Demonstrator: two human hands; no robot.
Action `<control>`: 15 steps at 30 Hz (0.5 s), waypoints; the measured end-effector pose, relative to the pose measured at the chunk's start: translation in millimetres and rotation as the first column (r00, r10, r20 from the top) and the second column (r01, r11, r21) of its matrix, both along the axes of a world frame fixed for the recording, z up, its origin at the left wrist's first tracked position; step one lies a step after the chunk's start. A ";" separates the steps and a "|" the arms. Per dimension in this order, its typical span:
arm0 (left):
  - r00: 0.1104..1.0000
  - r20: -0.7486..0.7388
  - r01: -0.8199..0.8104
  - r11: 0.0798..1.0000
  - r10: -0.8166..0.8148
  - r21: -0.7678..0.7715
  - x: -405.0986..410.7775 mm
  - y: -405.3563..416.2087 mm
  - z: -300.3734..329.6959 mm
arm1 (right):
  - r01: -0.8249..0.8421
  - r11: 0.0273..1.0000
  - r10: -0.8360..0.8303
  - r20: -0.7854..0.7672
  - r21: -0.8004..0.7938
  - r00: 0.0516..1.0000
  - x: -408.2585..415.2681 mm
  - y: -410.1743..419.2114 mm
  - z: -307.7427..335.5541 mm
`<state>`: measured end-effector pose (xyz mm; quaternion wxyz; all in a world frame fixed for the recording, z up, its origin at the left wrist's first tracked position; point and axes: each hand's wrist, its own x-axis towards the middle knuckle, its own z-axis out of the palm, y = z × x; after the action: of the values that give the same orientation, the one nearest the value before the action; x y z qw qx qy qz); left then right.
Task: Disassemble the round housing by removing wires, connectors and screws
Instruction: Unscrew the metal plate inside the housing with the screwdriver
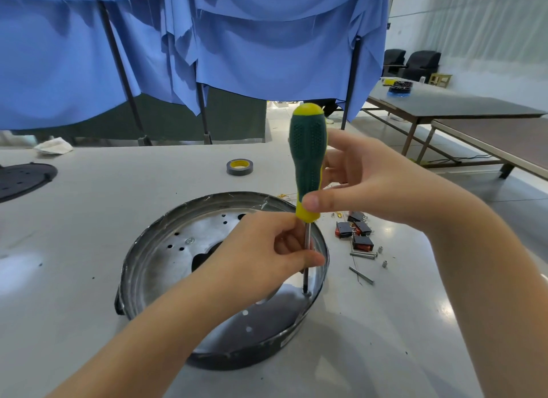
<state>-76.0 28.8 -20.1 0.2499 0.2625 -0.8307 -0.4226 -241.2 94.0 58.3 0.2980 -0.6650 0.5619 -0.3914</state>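
The round metal housing [166,249] lies on the white table, open side up, with several holes in its shiny floor. A green and yellow screwdriver [308,160] stands upright in it, its tip on a screw [306,293] near the housing's right inner wall. My right hand [364,184] grips the handle from the right, thumb across its yellow collar. My left hand [267,249] pinches the steel shaft just below the handle.
Right of the housing lie black and red switches [355,234], long screws [363,254], small spacers and wire scraps. A roll of tape [239,166] sits behind, a black perforated disc [20,179] at the far left. Blue cloth hangs behind the table.
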 end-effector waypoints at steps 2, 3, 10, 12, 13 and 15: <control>1.000 0.001 0.000 1.000 0.000 -0.024 0.1 -0.1 -0.8 | -0.007 1.000 0.007 -0.011 0.004 1.000 -1.3 0.1 0.1; 1.000 0.008 0.005 0.999 -0.005 -0.033 0.2 -0.3 -1.1 | -0.018 1.000 0.018 -0.009 0.014 1.000 -2.7 0.2 -0.2; 0.994 0.023 0.109 0.993 -0.110 0.045 1.5 1.9 1.5 | -0.126 0.988 0.121 0.061 0.088 0.991 -9.9 5.4 2.3; 0.997 0.027 0.069 0.998 -0.069 -0.001 0.0 1.3 -0.6 | -0.085 0.993 0.087 -0.014 0.075 0.996 -6.3 3.9 1.9; 0.999 0.028 0.044 0.999 -0.043 -0.027 -0.8 1.2 -1.9 | -0.059 0.997 0.061 -0.039 0.058 0.997 -4.6 2.9 1.0; 1.000 0.018 0.002 0.998 -0.001 -0.060 -1.9 0.7 -4.4 | -0.028 0.999 0.028 -0.031 0.025 0.999 -1.9 1.0 -1.3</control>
<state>-77.9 29.5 -24.5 0.2500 0.2580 -0.8453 -0.3954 -243.1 95.0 57.0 0.3030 -0.6750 0.5619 -0.3698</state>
